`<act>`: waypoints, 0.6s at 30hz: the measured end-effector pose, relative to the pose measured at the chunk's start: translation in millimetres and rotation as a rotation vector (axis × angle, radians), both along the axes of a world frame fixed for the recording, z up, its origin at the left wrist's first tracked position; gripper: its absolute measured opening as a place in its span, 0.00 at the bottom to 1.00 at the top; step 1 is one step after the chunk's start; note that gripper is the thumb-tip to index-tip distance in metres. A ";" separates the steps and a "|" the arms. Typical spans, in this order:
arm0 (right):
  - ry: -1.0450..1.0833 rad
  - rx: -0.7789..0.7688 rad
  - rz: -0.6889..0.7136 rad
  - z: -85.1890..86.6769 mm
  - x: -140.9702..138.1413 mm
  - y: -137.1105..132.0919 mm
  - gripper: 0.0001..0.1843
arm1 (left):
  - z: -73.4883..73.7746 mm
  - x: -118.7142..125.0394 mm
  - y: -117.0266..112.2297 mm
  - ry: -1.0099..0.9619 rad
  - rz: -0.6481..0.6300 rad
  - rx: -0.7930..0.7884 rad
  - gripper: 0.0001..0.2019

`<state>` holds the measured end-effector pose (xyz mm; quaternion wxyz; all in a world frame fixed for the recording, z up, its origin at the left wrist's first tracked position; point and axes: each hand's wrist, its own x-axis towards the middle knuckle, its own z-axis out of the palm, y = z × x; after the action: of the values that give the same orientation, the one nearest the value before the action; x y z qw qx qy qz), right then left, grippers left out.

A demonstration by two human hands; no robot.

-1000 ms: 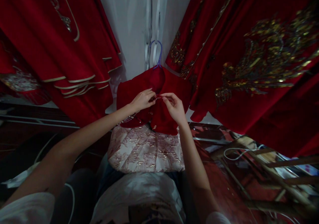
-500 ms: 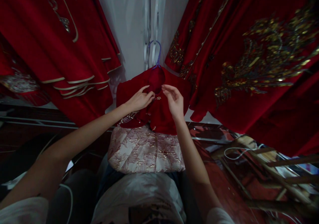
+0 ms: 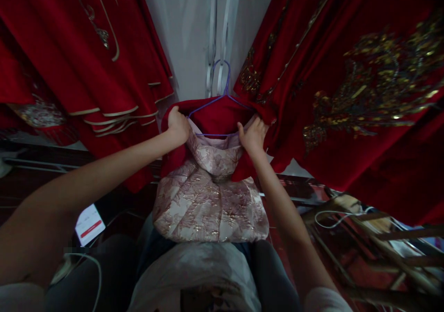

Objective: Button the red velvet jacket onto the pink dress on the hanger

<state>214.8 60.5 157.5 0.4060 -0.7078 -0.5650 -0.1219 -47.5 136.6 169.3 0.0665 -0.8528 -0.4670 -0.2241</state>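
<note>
A small red jacket (image 3: 222, 117) hangs spread apart on a purple-blue hanger (image 3: 228, 78) in front of me. Inside it shows a pale pink dress (image 3: 211, 205) of shiny brocade, whose neckline lies around the hanger's lower bar. My left hand (image 3: 178, 127) is closed on the jacket's left side near the shoulder. On the other side my right hand (image 3: 254, 134) grips the jacket's right front, thumb inward at the dress strap. The cloth hides some fingertips of both hands.
Long red garments with pale trim (image 3: 114, 85) hang at left. Red garments with gold sequin work (image 3: 367, 85) hang at right. A lit phone (image 3: 90, 225) lies at lower left. Lower right stands a wooden frame (image 3: 378, 238) with a white cable (image 3: 329, 217).
Both hands have moved apart from the jacket's front fastening to its two sides. The jacket front has opened, baring the hanger and the dress's top.
</note>
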 end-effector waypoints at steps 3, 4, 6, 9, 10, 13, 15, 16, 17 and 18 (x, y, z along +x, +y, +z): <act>-0.093 0.001 -0.079 10.9 24.5 16.0 0.39 | 17.4 -0.8 4.6 0.109 0.216 -0.071 0.25; -0.104 0.012 -0.097 12.3 30.6 21.7 0.39 | 19.8 1.5 4.1 0.129 0.243 -0.091 0.25; -0.127 0.030 -0.107 13.4 41.8 31.2 0.38 | 20.4 6.9 1.1 0.135 0.231 -0.103 0.23; -0.205 0.028 -0.057 17.1 59.1 36.7 0.35 | 17.1 9.3 -5.1 0.187 0.219 -0.088 0.23; -0.237 0.026 -0.032 19.9 64.8 36.1 0.35 | 16.8 7.3 -7.4 0.213 0.222 -0.085 0.23; -0.312 -0.005 0.023 32.1 79.3 29.5 0.40 | 21.4 -5.0 -15.9 0.259 0.206 -0.042 0.22; -0.312 -0.077 0.037 41.9 85.9 24.6 0.43 | 28.2 -14.4 -23.4 0.297 0.222 -0.002 0.20; -0.291 -0.131 0.040 46.8 88.7 22.8 0.43 | 31.9 -18.2 -27.4 0.327 0.248 0.009 0.18; -0.255 -0.193 0.047 51.4 91.4 21.6 0.43 | 35.5 -21.2 -31.1 0.356 0.278 0.011 0.17; -0.204 -0.256 0.065 55.6 94.3 21.0 0.42 | 38.7 -23.3 -34.3 0.379 0.304 0.006 0.16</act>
<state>309.0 81.5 213.0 0.2568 -0.7191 -0.6368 -0.1070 -70.9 102.3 208.0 0.1887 -0.7992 -0.5686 -0.0489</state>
